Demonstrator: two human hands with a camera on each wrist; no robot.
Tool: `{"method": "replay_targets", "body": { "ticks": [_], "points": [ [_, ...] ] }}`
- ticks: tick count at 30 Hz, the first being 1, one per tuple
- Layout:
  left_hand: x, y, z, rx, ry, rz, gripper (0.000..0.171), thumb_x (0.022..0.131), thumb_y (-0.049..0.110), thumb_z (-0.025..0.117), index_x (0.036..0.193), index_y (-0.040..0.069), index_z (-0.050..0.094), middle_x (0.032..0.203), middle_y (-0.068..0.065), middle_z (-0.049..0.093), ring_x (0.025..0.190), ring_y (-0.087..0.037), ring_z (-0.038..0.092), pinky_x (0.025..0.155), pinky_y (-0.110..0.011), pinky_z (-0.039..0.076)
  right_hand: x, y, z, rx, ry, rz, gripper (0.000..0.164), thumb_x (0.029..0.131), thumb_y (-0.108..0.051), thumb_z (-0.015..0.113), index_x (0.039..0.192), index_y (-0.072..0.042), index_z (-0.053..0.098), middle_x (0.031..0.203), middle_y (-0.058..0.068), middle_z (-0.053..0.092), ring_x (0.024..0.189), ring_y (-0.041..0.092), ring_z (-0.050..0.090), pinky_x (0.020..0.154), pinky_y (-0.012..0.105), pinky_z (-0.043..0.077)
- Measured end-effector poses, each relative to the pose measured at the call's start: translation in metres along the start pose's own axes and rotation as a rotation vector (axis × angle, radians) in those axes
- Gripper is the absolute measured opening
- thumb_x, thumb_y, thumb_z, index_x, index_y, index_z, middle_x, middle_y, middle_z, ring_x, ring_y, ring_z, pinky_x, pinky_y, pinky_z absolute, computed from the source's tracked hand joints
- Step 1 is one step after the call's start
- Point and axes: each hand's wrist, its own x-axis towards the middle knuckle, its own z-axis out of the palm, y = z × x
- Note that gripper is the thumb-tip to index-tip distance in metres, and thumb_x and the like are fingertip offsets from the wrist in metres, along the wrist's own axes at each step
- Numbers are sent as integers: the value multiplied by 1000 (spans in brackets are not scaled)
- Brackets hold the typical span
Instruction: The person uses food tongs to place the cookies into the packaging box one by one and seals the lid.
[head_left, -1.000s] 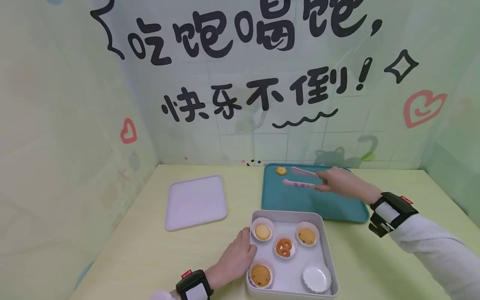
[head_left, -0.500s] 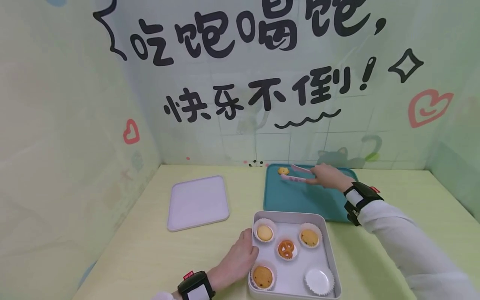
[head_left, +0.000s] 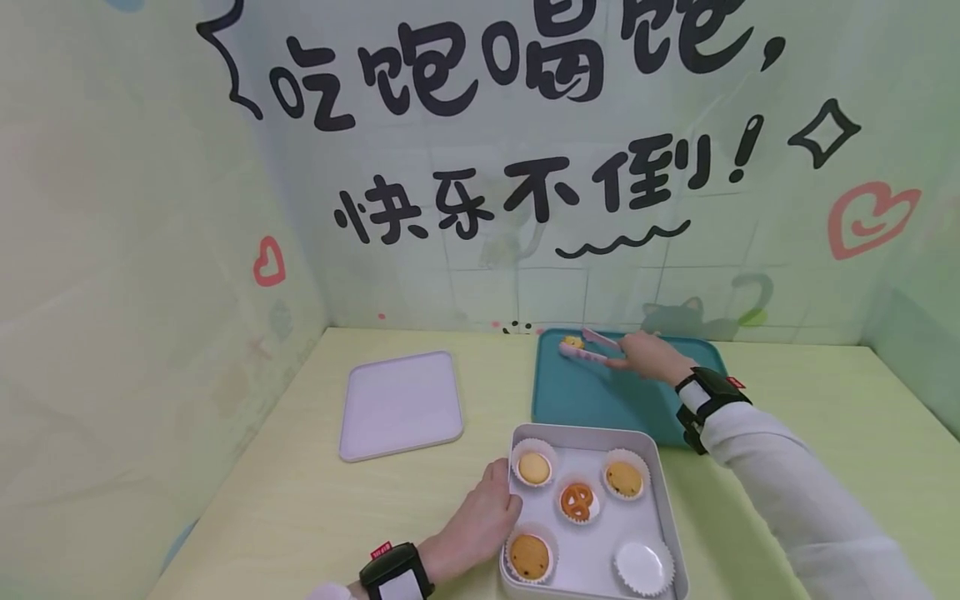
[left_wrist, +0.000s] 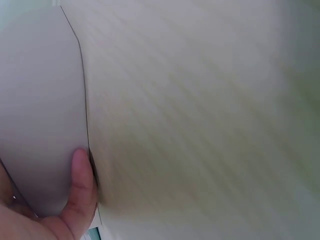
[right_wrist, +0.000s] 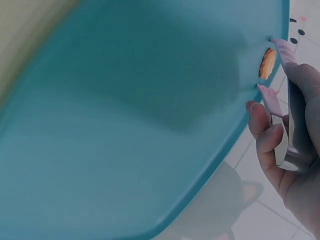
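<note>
My left hand (head_left: 480, 517) grips the left wall of a pale square box (head_left: 671, 500), one digit lying along its outer side in the left wrist view. Inside, paper cups hold round cookies (head_left: 529, 557) and a pretzel (head_left: 577, 502); a white paper cup (head_left: 643, 567) at the front right holds nothing. Over the teal tray (head_left: 592, 400), my right hand (head_left: 651, 357) holds pink-tipped metal tongs (right_wrist: 295, 150). The tong tips stand apart on either side of a small cookie (right_wrist: 267, 63) near the tray's far left corner; a gap shows between them and it.
A pale lilac tray (head_left: 402, 407) lies on the wooden table (head_left: 300, 517), left of the box. Behind the teal tray rises a printed wall (head_left: 480, 292), with side walls left and right. The box stands just in front of the teal tray.
My right hand has moved left with the tongs, bringing their tips from right of the small cookie to either side of it. The left hand stays on the box.
</note>
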Motion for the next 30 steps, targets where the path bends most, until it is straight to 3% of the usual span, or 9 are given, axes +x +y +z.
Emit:
{"method": "replay_targets", "body": {
  "ticks": [17,23,30],
  "points": [
    [0,1,0,-9,-13,-2,39,91,9,38,124,-11,32,109,-13,41,96,-19,47,86,-39,39,-3,-5,5,37,62,-56,33,89,-20,57,60,-8,45,50,0,36,41,11,44,44,27,36],
    [-1,2,-1,-2,-12,5,38,91,9,38,123,-11,32,109,-14,41,96,-20,46,86,-40,38,-14,-5,-1,41,66,-100,32,89,-19,57,61,-10,46,49,-3,34,41,9,41,46,26,32],
    [0,1,-1,-1,-4,12,39,91,8,38,123,-12,31,112,-17,41,99,-23,46,87,-41,37,-42,-11,-21,56,101,-208,27,90,-17,56,65,-12,46,48,-6,35,38,7,39,46,26,35]
  ]
}}
